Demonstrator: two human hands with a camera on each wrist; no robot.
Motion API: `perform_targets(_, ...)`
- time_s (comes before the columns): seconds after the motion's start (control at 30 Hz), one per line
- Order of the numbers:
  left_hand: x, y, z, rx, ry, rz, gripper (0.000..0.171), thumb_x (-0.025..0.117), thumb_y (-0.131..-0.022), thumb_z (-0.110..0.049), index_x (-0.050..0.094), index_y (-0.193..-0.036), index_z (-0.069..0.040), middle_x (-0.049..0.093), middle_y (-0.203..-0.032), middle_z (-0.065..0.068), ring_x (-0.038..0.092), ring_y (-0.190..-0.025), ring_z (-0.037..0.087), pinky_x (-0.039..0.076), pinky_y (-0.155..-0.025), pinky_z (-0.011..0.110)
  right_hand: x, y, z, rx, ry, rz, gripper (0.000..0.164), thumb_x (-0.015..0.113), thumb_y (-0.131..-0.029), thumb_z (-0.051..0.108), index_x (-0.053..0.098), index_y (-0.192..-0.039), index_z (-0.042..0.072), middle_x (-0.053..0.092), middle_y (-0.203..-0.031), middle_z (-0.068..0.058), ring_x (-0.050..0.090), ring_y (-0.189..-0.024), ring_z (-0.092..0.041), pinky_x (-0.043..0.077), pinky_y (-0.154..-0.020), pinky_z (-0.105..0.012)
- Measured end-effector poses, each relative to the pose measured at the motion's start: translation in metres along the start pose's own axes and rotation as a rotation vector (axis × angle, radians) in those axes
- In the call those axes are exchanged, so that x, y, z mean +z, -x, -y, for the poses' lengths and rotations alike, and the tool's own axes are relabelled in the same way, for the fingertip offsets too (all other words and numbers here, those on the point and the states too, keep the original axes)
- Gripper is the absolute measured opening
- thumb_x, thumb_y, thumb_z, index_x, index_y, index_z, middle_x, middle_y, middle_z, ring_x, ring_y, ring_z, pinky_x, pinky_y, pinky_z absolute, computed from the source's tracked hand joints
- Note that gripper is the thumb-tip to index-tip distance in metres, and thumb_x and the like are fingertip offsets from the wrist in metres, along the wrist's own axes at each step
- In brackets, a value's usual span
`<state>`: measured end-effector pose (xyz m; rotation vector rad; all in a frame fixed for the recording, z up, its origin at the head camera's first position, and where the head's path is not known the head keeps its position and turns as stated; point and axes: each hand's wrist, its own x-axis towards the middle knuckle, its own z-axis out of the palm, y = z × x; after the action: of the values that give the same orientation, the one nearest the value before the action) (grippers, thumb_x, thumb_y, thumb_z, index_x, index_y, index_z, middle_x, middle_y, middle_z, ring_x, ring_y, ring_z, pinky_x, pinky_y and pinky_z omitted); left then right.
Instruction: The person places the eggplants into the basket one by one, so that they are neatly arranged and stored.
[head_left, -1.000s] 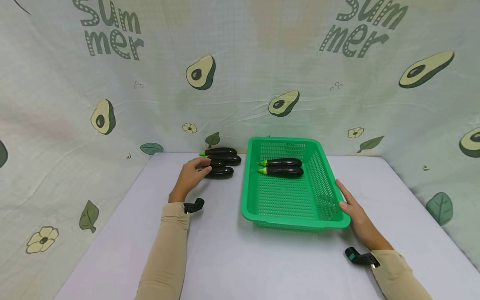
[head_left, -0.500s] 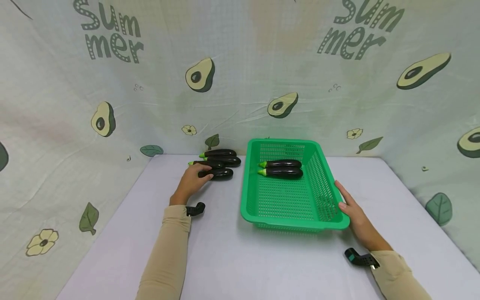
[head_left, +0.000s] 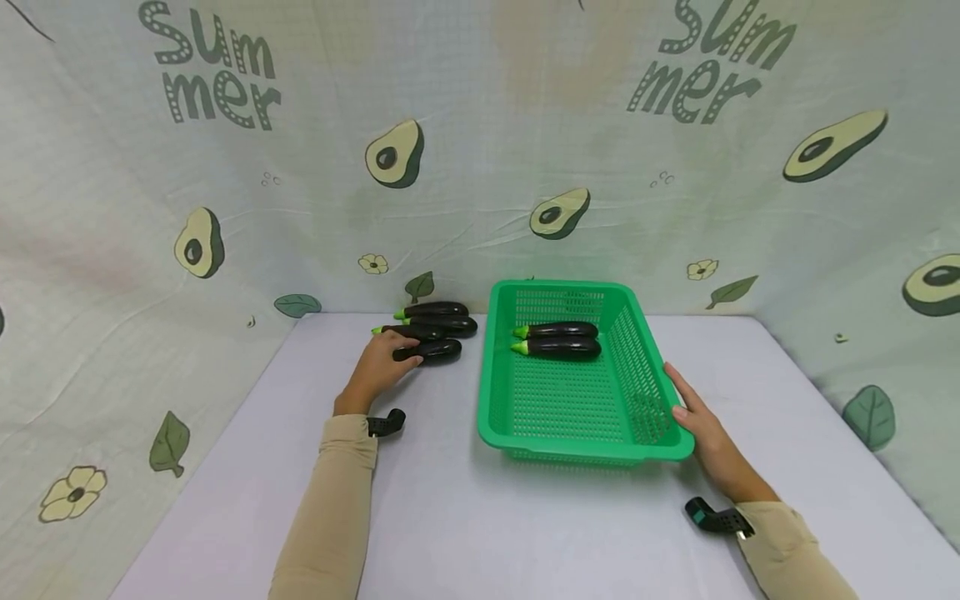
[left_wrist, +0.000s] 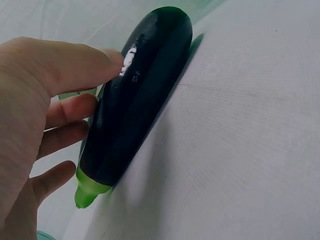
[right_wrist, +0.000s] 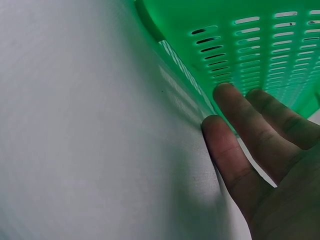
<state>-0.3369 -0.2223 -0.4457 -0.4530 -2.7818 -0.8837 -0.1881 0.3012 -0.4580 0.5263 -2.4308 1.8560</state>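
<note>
My left hand (head_left: 378, 367) is at the nearest eggplant (head_left: 437, 352) of a small group on the left of the table. In the left wrist view, the thumb presses one side of this dark, glossy eggplant (left_wrist: 137, 100) and the fingertips lie along its other side, its green stem end pointing down. Just behind it lies another eggplant (head_left: 423, 332). On the right, my right hand (head_left: 708, 433) holds the side of a green plastic basket (head_left: 585, 451), thumb at the rim. Its other fingers (right_wrist: 227, 150) reach under the rim against the slotted wall in the right wrist view.
Inside the basket, two eggplants (head_left: 561, 347) lie side by side towards the back. Two more eggplants (head_left: 442, 309) rest behind the left group, near the patterned cloth backdrop (head_left: 465, 167). A white cloth covers the table (head_left: 465, 533).
My left hand has drawn slightly back and down onto the nearest eggplant, uncovering the green stem of the one behind. The right hand stays at the basket. The head view has shifted slightly.
</note>
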Motion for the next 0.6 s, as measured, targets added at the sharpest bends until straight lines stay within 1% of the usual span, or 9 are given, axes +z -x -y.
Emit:
perform_targets(0.1, 0.0004, 0.0004, -0.0004, 0.000, -0.002, 0.006, 0.038, 0.075, -0.092, -0.029, 0.073, -0.123, -0.007, 0.059, -0.125, 0.015, 0.051, -0.118, 0.034, 0.040, -0.103, 0.054, -0.0002, 0.0003, 0.0005, -0.003, -0.004, 0.001, 0.060, 0.033, -0.108, 0.021, 0.009, -0.163, 0.023, -0.001, -0.168, -0.005, 0.008, -0.144, -0.003, 0.016, -0.103, -0.013)
perform_targets(0.17, 0.0006, 0.0014, 0.0002, -0.003, 0.001, 0.011, 0.038, 0.075, -0.092, -0.028, 0.072, -0.123, -0.006, 0.058, -0.125, 0.016, 0.051, -0.117, 0.034, 0.040, -0.102, 0.054, 0.0002, 0.0000, 0.0005, -0.002, -0.005, 0.002, 0.060, 0.033, -0.108, 0.021, 0.009, -0.163, 0.024, -0.001, -0.168, -0.005, 0.008, -0.144, -0.003, 0.015, -0.104, -0.015)
perform_targets(0.2, 0.0009, 0.0016, 0.0007, -0.007, 0.002, 0.013, 0.038, 0.075, -0.092, -0.028, 0.072, -0.123, -0.006, 0.057, -0.125, 0.015, 0.051, -0.118, 0.034, 0.040, -0.102, 0.054, 0.0004, -0.0001, 0.0005, -0.001, -0.004, 0.002, 0.060, 0.033, -0.108, 0.021, 0.009, -0.163, 0.024, -0.001, -0.168, -0.005, 0.007, -0.145, -0.003, 0.013, -0.107, -0.018)
perform_targets(0.27, 0.0014, 0.0024, 0.0008, -0.019, 0.006, 0.016, 0.038, 0.075, -0.092, -0.028, 0.072, -0.124, -0.007, 0.057, -0.125, 0.015, 0.051, -0.118, 0.034, 0.041, -0.102, 0.053, 0.0009, 0.0000, 0.0006, 0.004, -0.006, 0.001, 0.060, 0.033, -0.108, 0.021, 0.009, -0.163, 0.024, -0.001, -0.168, -0.005, 0.007, -0.145, -0.002, 0.008, -0.114, -0.028)
perform_targets(0.33, 0.0014, 0.0031, 0.0008, -0.025, 0.013, 0.020, 0.039, 0.075, -0.092, -0.028, 0.071, -0.125, -0.007, 0.057, -0.126, 0.015, 0.051, -0.119, 0.034, 0.040, -0.103, 0.054, 0.0012, 0.0002, 0.0008, 0.013, -0.007, 0.000, 0.060, 0.033, -0.108, 0.022, 0.009, -0.163, 0.025, -0.001, -0.168, -0.004, 0.007, -0.145, -0.002, 0.003, -0.116, -0.038)
perform_targets(0.37, 0.0015, 0.0031, 0.0009, -0.030, 0.014, 0.021, 0.039, 0.075, -0.092, -0.028, 0.071, -0.125, -0.008, 0.056, -0.126, 0.014, 0.051, -0.120, 0.034, 0.040, -0.104, 0.054, 0.0013, 0.0005, 0.0009, 0.016, -0.008, 0.000, 0.060, 0.033, -0.108, 0.022, 0.009, -0.163, 0.026, -0.001, -0.168, -0.004, 0.007, -0.144, -0.002, 0.002, -0.116, -0.040)
perform_targets(0.43, 0.0013, 0.0037, 0.0003, -0.037, 0.016, 0.023, 0.038, 0.076, -0.092, -0.027, 0.071, -0.125, -0.009, 0.057, -0.127, 0.014, 0.051, -0.121, 0.034, 0.039, -0.105, 0.054, 0.0011, 0.0010, 0.0011, 0.020, -0.006, 0.000, 0.060, 0.033, -0.108, 0.022, 0.009, -0.163, 0.027, -0.001, -0.168, -0.004, 0.008, -0.144, -0.002, 0.004, -0.115, -0.038)
perform_targets(0.5, 0.0014, 0.0035, 0.0004, -0.038, 0.016, 0.024, 0.038, 0.076, -0.091, -0.026, 0.071, -0.125, -0.010, 0.057, -0.128, 0.014, 0.051, -0.123, 0.034, 0.038, -0.106, 0.054, 0.0009, 0.0014, 0.0015, 0.014, -0.003, -0.001, 0.060, 0.033, -0.108, 0.022, 0.010, -0.163, 0.028, -0.001, -0.168, -0.005, 0.009, -0.144, -0.003, 0.008, -0.112, -0.029)
perform_targets(0.6, 0.0015, 0.0029, 0.0004, -0.036, 0.013, 0.023, 0.037, 0.076, -0.091, -0.025, 0.071, -0.125, -0.011, 0.058, -0.129, 0.013, 0.051, -0.124, 0.034, 0.037, -0.108, 0.054, 0.0006, 0.0014, 0.0028, -0.003, 0.001, -0.002, 0.060, 0.033, -0.108, 0.020, 0.010, -0.163, 0.026, 0.000, -0.168, -0.007, 0.010, -0.143, -0.003, 0.013, -0.107, -0.019)
